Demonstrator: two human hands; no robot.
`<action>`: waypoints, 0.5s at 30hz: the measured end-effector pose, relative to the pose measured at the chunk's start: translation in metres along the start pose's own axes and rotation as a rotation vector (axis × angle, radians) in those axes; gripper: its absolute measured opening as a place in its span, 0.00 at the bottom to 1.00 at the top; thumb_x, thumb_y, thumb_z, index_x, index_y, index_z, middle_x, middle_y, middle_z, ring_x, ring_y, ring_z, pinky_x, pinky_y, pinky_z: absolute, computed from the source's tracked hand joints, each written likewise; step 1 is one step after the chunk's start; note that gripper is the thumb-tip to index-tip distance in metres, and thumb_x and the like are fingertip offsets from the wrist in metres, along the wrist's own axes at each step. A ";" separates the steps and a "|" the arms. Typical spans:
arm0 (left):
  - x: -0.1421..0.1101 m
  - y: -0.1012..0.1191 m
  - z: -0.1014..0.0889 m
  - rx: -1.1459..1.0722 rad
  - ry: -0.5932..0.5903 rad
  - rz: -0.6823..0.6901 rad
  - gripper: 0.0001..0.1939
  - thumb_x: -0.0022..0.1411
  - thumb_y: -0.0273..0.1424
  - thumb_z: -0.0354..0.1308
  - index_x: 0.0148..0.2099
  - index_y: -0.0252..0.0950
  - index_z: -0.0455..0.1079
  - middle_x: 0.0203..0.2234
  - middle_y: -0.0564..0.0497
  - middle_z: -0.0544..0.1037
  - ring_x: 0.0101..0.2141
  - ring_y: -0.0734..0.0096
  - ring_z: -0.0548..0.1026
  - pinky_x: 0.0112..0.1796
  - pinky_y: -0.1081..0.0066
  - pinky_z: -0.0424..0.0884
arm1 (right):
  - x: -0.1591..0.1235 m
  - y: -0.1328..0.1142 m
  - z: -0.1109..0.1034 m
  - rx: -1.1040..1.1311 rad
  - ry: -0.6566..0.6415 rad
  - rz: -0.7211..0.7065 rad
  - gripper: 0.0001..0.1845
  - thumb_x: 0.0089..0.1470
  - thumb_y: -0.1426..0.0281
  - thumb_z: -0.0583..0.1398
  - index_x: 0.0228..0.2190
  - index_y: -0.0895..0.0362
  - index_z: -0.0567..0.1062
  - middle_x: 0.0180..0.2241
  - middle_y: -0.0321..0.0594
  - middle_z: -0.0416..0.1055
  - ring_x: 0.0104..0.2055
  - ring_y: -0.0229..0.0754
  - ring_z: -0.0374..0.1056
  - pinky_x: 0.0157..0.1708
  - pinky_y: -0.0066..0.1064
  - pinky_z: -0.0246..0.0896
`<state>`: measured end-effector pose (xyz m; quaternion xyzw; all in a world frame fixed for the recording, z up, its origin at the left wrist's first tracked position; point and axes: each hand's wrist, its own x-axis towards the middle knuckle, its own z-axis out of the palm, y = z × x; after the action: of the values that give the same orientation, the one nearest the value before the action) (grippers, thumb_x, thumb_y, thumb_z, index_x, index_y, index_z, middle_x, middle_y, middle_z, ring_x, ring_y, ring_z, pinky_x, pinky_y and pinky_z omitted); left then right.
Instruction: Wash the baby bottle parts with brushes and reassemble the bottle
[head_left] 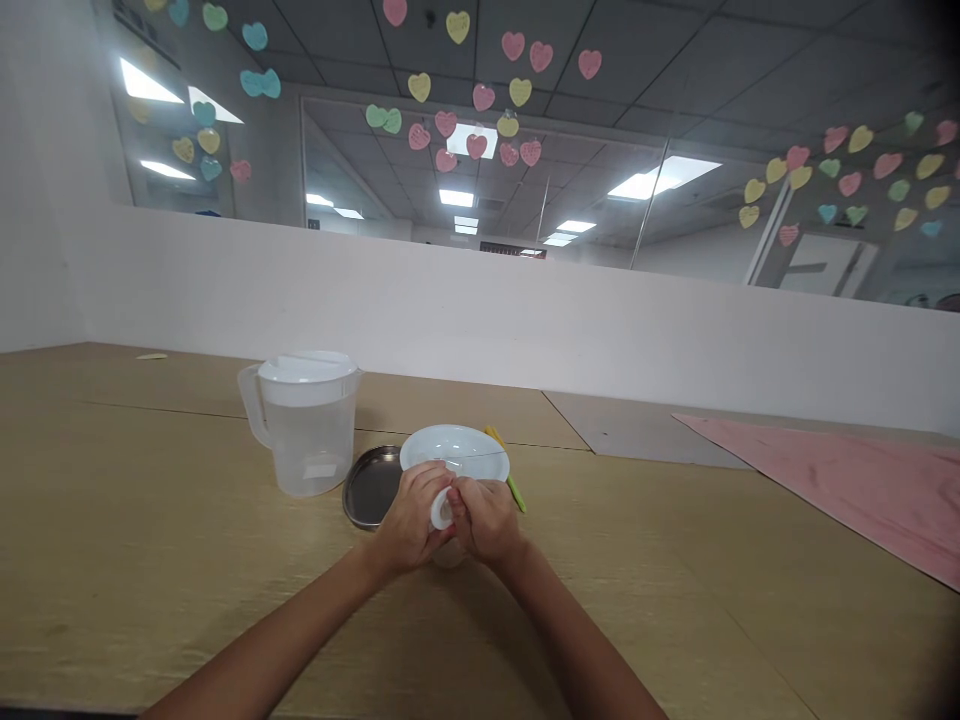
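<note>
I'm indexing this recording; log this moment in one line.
left hand, right hand: both holding white object; bowl: just beyond hands; pitcher: lidded, upright

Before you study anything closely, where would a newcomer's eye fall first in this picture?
Probably on the colourful heart notes scattered across the glass above the white wall. Next might come the lidded pitcher, standing on the table left of the tray. Near the middle, the left hand and right hand close around a small white object in front of the bowl.
</note>
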<state>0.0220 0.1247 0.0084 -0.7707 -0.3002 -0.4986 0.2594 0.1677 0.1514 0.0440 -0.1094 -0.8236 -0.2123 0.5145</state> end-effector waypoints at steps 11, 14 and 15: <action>-0.002 0.005 0.005 -0.101 0.037 -0.064 0.23 0.63 0.38 0.44 0.57 0.34 0.48 0.45 0.38 0.65 0.47 0.56 0.65 0.45 0.56 0.63 | 0.006 -0.001 -0.002 -0.074 -0.011 0.066 0.20 0.62 0.70 0.42 0.20 0.56 0.62 0.14 0.33 0.61 0.16 0.32 0.54 0.19 0.26 0.43; -0.003 0.008 0.006 -0.164 0.035 -0.104 0.24 0.63 0.37 0.46 0.58 0.34 0.48 0.46 0.38 0.64 0.47 0.57 0.64 0.45 0.57 0.63 | 0.007 -0.001 -0.001 -0.068 -0.024 0.076 0.21 0.62 0.70 0.41 0.21 0.57 0.63 0.14 0.33 0.62 0.16 0.32 0.54 0.19 0.26 0.42; -0.004 0.009 0.006 -0.185 0.024 -0.132 0.24 0.63 0.36 0.46 0.58 0.34 0.48 0.46 0.38 0.64 0.47 0.57 0.64 0.45 0.58 0.63 | 0.007 0.000 -0.001 -0.063 -0.026 0.082 0.21 0.62 0.69 0.41 0.21 0.57 0.64 0.14 0.33 0.62 0.16 0.32 0.54 0.19 0.26 0.41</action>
<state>0.0311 0.1226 0.0019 -0.7638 -0.2998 -0.5495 0.1574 0.1651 0.1504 0.0503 -0.1619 -0.8180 -0.2152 0.5083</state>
